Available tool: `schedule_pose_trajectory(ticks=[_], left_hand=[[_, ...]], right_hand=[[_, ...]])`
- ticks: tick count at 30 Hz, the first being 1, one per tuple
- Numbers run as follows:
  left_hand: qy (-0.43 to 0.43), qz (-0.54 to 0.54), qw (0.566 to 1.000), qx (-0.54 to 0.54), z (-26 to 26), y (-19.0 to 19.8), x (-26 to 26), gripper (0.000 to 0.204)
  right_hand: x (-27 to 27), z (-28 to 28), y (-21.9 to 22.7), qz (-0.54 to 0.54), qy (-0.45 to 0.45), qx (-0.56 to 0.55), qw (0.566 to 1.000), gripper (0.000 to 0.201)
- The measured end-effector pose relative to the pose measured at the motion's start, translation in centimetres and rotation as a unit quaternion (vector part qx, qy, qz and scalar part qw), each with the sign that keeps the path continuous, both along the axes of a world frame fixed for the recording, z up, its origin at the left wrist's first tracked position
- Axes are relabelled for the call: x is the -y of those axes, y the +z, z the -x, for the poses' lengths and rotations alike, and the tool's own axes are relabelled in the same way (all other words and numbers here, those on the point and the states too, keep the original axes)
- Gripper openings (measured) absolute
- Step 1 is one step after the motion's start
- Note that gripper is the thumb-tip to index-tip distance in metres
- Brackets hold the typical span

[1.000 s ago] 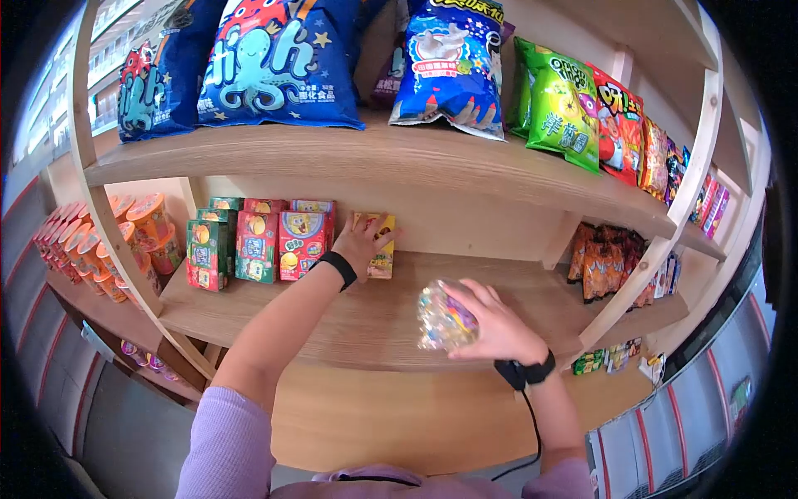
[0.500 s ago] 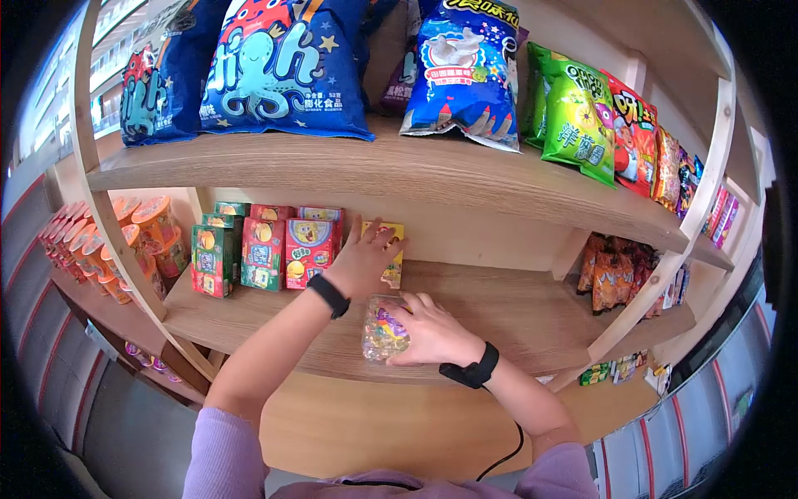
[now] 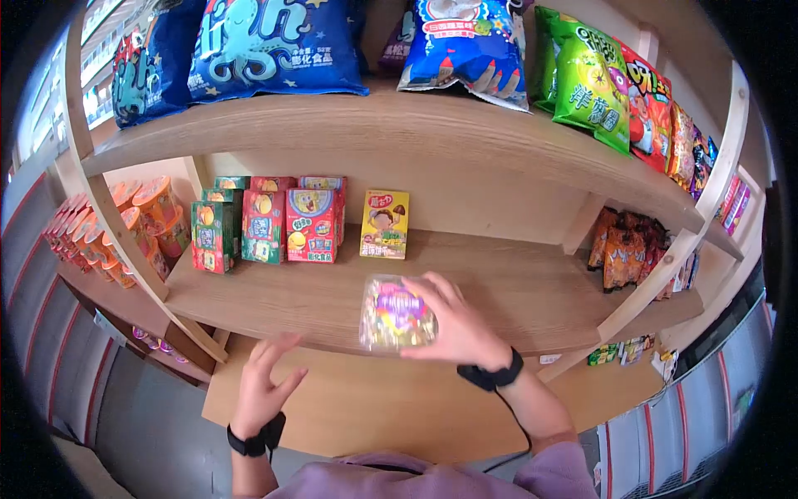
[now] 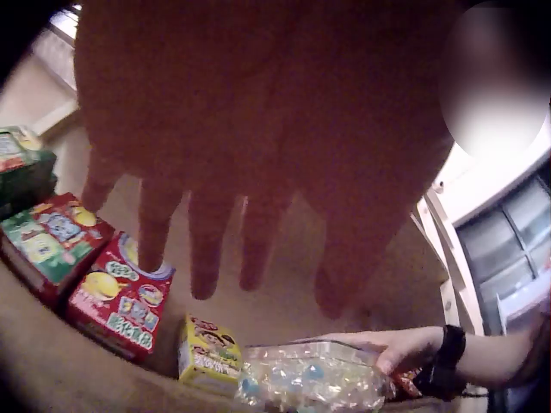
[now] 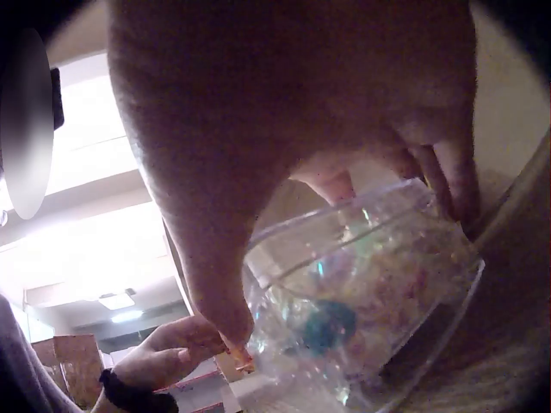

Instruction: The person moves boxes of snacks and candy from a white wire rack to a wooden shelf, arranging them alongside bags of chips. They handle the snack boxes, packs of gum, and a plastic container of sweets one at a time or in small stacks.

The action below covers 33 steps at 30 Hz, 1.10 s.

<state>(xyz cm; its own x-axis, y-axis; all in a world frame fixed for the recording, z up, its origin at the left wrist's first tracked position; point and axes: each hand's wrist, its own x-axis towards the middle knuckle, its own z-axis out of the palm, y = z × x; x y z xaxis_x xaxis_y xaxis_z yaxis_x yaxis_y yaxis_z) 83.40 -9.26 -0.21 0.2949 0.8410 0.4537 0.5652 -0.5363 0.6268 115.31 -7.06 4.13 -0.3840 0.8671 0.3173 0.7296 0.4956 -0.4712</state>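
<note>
My right hand (image 3: 457, 320) grips a clear plastic box of wrapped sweets (image 3: 397, 316) with a purple label, over the front part of the middle shelf (image 3: 515, 291). In the right wrist view, the thumb lies on one side of the box and the fingers on the other. My left hand (image 3: 266, 382) is in front of the shelf edge, fingers apart, holding nothing. Behind the sweets, a yellow snack box (image 3: 384, 226) stands upright near the back wall. To its left are red snack boxes (image 3: 312, 224) and green-and-red ones (image 3: 213, 237).
Large blue snack bags (image 3: 274, 50) and a green bag (image 3: 592, 83) sit on the upper shelf (image 3: 332, 125). Orange cups (image 3: 154, 200) are stacked beyond the left post, brown packets (image 3: 623, 254) at the right end. A lower wooden surface (image 3: 332, 407) extends below.
My left hand has left the yellow box and drawn back down, off the shelf. The right hand carried the box of sweets leftward, then a little to the right with its label tipped up.
</note>
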Motion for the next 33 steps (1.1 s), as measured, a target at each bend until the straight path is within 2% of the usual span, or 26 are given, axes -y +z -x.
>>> schedule_pose_trajectory(ticks=[1, 2, 4, 6, 8, 10, 11, 13, 14, 16, 17, 21, 23, 24, 26, 27, 28, 29, 30, 31, 32, 33], left_hand=[[0.007, 0.057, 0.996, 0.074, 0.5, -0.6, 1.0, 0.037], [0.014, 0.058, 0.995, 0.077, 1.1, -1.3, 1.7, 0.037], [-0.028, 0.128, 0.986, 0.099, 2.7, -3.0, 3.0, 0.030], [-0.013, 0.160, 0.983, 0.090, 3.9, -5.2, 3.4, 0.027], [0.023, 0.197, 0.977, 0.081, 4.6, -7.9, 3.3, 0.027], [0.040, 0.204, 0.976, 0.064, 4.5, -9.8, 3.8, 0.029], [0.051, 0.225, 0.971, 0.057, 4.1, -10.4, 4.1, 0.031], [0.042, 0.270, 0.961, 0.048, 3.3, -11.9, 4.6, 0.034], [0.037, 0.273, 0.960, 0.047, 2.8, -12.2, 4.6, 0.034], [-0.015, 0.292, 0.956, 0.007, 1.7, -12.6, 4.7, 0.033], [-0.026, 0.295, 0.955, 0.001, 1.1, -12.6, 4.5, 0.034], [-0.069, 0.262, 0.961, -0.055, -0.7, -13.8, 3.1, 0.036], [-0.100, 0.253, 0.959, -0.074, -1.9, -14.4, 2.3, 0.036], [-0.112, 0.245, 0.960, -0.078, -2.6, -14.4, 1.9, 0.036], [-0.145, 0.245, 0.956, -0.070, -3.8, -14.4, 1.6, 0.035], [-0.170, 0.218, 0.959, -0.062, -4.4, -14.6, 1.5, 0.031], [-0.181, 0.214, 0.958, -0.062, -5.1, -13.8, 1.4, 0.031], [-0.208, 0.278, 0.936, -0.053, -5.5, -12.7, 1.6, 0.028], [-0.233, 0.342, 0.909, -0.045, -5.9, -12.0, 1.7, 0.025], [-0.249, 0.359, 0.899, 0.021, -6.1, -12.3, 1.9, 0.021], [-0.255, 0.360, 0.897, 0.019, -6.4, -11.9, 1.9, 0.021], [-0.261, 0.348, 0.900, 0.028, -6.6, -11.2, 1.9, 0.020]], right_hand=[[2.5, 0.7, 0.7, 0.000, 0.006, 0.015, 1.000, 0.099], [4.4, 1.4, 0.9, 0.001, 0.014, 0.032, 0.999, 0.098], [7.3, 3.0, -0.7, 0.073, 0.135, -0.020, 0.988, 0.098], [8.9, 4.9, -3.9, 0.214, 0.206, -0.047, 0.954, 0.098], [8.8, 5.9, -9.5, 0.239, 0.219, -0.083, 0.942, 0.099], [8.1, 5.8, -15.9, 0.181, 0.118, 0.007, 0.976, 0.099], [7.5, 5.0, -19.4, 0.184, 0.114, 0.005, 0.976, 0.099], [6.3, 3.1, -25.1, 0.203, 0.040, -0.081, 0.975, 0.101], [5.9, 2.3, -26.0, 0.205, 0.035, -0.082, 0.975, 0.101], [5.4, 0.9, -27.0, 0.237, -0.058, -0.136, 0.960, 0.101], [5.3, 0.5, -27.5, 0.225, -0.083, -0.120, 0.963, 0.102], [5.0, -0.9, -30.0, 0.181, -0.115, -0.103, 0.971, 0.102], [5.0, -1.5, -31.4, 0.107, -0.107, -0.042, 0.988, 0.099], [5.0, -1.7, -30.4, 0.099, -0.120, -0.044, 0.987, 0.099], [7.0, -1.0, -25.5, 0.137, -0.018, -0.087, 0.987, 0.094], [8.3, -0.9, -22.6, 0.131, -0.029, -0.087, 0.987, 0.094], [9.9, -0.7, -19.3, 0.160, -0.002, -0.085, 0.983, 0.091], [11.1, -0.8, -16.4, 0.190, 0.027, -0.083, 0.978, 0.088], [11.9, -1.3, -14.2, 0.187, 0.019, -0.082, 0.979, 0.088], [12.7, -2.0, -12.2, 0.178, 0.048, -0.091, 0.979, 0.088], [13.3, -2.8, -10.2, 0.170, 0.078, -0.101, 0.977, 0.087], [13.9, -3.7, -7.8, 0.171, 0.072, -0.102, 0.977, 0.087]])
